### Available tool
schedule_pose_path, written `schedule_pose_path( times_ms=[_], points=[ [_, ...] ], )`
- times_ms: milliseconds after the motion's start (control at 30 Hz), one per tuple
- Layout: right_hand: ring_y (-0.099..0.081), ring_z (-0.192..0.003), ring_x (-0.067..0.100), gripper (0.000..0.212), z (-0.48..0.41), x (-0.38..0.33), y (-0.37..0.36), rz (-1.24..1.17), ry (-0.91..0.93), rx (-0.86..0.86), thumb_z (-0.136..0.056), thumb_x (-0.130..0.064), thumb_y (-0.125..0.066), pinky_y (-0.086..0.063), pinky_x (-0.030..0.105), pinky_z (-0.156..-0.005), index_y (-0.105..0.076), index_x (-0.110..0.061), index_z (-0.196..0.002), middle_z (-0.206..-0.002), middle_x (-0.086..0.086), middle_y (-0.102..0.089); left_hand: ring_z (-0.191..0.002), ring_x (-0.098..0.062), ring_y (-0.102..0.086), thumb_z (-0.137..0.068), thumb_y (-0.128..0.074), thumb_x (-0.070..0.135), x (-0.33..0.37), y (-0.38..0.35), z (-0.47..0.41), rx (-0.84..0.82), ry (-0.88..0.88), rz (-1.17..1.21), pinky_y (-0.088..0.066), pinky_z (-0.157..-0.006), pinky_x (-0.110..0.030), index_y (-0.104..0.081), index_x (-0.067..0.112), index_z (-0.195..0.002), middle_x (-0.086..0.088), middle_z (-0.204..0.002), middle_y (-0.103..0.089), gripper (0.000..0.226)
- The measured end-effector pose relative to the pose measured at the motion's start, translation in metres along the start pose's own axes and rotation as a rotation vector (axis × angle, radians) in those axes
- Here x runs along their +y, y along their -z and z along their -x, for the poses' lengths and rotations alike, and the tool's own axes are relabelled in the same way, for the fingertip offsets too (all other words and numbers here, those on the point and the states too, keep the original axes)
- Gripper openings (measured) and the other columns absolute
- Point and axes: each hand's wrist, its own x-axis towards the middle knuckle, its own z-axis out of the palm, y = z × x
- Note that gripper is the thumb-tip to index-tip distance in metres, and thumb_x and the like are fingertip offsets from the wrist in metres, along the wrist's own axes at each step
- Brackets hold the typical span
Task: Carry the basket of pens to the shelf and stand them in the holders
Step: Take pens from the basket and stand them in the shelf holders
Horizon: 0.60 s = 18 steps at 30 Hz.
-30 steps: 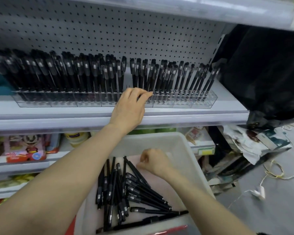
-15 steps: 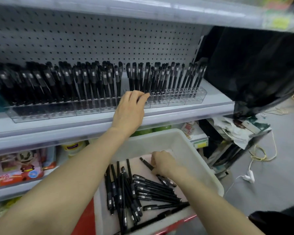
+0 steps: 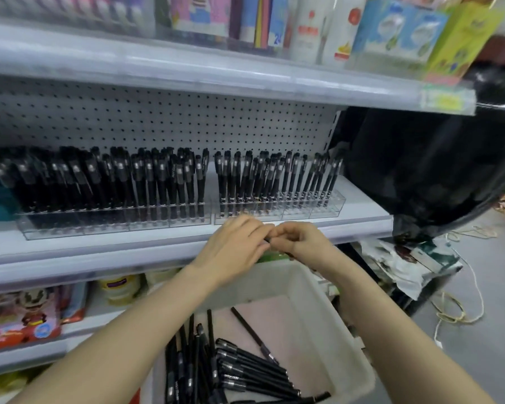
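Right hand [image 3: 301, 243]: curled round slim black pen [image 3: 287, 254];
Left hand [image 3: 236, 249]: fingers meet it; grip unclear;
Holders [image 3: 327, 208]: clear plastic

Head-worn wide view, facing forward and down, close to shelf [image 3: 70, 255] and basket [image 3: 328, 325]

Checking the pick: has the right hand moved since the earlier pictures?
Yes. The right hand rose from the basket to the shelf edge, gripping a pen.
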Motion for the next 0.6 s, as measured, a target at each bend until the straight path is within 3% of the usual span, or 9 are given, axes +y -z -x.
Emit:
schedule_pose_path(
  times_ms=[133, 200, 267, 333, 400, 467, 600],
  points=[
    [-0.057, -0.061, 0.009, 0.012, -0.006, -0.009, 0.029, -0.010, -0.033, -0.023, -0.084, -0.008, -0.074, -0.044, 0.016, -0.050, -0.070, -0.007, -0.095, -0.072, 0.005, -0.066, -0.082, -0.024, -0.059, -0.083, -0.075, 0.021, -0.002, -0.008, -0.006, 0.023, 0.054, -0.057, -0.052, -0.065, -0.034, -0.071, 0.014, -0.099, -0.002, -0.087, -0.065, 0.018],
    [-0.059, -0.060, 0.009, 0.020, -0.010, -0.005, 0.041, -0.055, -0.046, 0.090, -0.079, -0.013, -0.080, -0.046, 0.018, -0.051, -0.070, -0.009, -0.095, -0.070, 0.000, -0.067, -0.077, -0.023, -0.057, -0.092, -0.060, 0.027, -0.005, -0.009, -0.005, 0.062, 0.097, -0.062, -0.053, -0.064, -0.036, -0.070, 0.013, -0.093, -0.002, -0.084, -0.065, 0.018],
    [-0.063, -0.066, 0.012, 0.024, -0.014, 0.000, 0.044, -0.312, -0.050, 0.206, -0.076, -0.009, -0.081, -0.052, 0.019, -0.060, -0.068, -0.005, -0.095, -0.073, 0.003, -0.068, -0.072, -0.021, -0.055, -0.097, -0.045, 0.033, -0.005, -0.007, -0.007, 0.101, 0.137, -0.085, -0.051, -0.063, -0.034, -0.069, 0.014, -0.089, 0.000, -0.080, -0.064, 0.032],
    [-0.063, -0.069, 0.014, 0.015, -0.018, 0.001, 0.037, -0.602, -0.047, 0.225, -0.079, -0.004, -0.076, -0.053, 0.017, -0.065, -0.066, -0.002, -0.090, -0.074, 0.006, -0.068, -0.069, -0.021, -0.053, -0.097, -0.042, 0.036, -0.001, -0.005, -0.012, 0.128, 0.144, -0.098, -0.047, -0.062, -0.032, -0.068, 0.015, -0.085, 0.001, -0.076, -0.062, 0.035],
    [-0.062, -0.070, 0.014, 0.008, -0.019, -0.001, 0.027, -0.689, -0.020, 0.195, -0.085, -0.007, -0.071, -0.055, 0.018, -0.067, -0.065, -0.002, -0.086, -0.076, 0.008, -0.067, -0.070, -0.021, -0.051, -0.096, -0.044, 0.036, 0.003, -0.005, -0.019, 0.138, 0.131, -0.093, -0.047, -0.063, -0.033, -0.067, 0.015, -0.084, 0.001, -0.076, -0.059, 0.033],
    [-0.063, -0.070, 0.014, 0.015, -0.021, -0.005, 0.026, -0.571, 0.034, 0.226, -0.090, -0.015, -0.068, -0.056, 0.021, -0.071, -0.066, -0.001, -0.087, -0.077, 0.008, -0.068, -0.079, -0.021, -0.054, -0.096, -0.045, 0.041, 0.005, -0.001, -0.024, 0.115, 0.138, -0.088, -0.050, -0.070, -0.033, -0.069, 0.015, -0.092, 0.001, -0.084, -0.061, 0.036],
    [-0.064, -0.066, 0.012, 0.018, -0.035, -0.023, 0.052, -0.217, 0.213, 0.549, -0.095, -0.024, -0.060, -0.057, 0.029, -0.071, -0.064, -0.010, -0.086, -0.074, 0.004, -0.071, -0.116, -0.022, -0.053, -0.095, -0.046, 0.047, -0.009, 0.010, -0.025, 0.027, 0.292, -0.099, -0.046, -0.099, -0.037, -0.059, 0.014, -0.132, -0.003, -0.123, -0.061, 0.052]
  ],
)
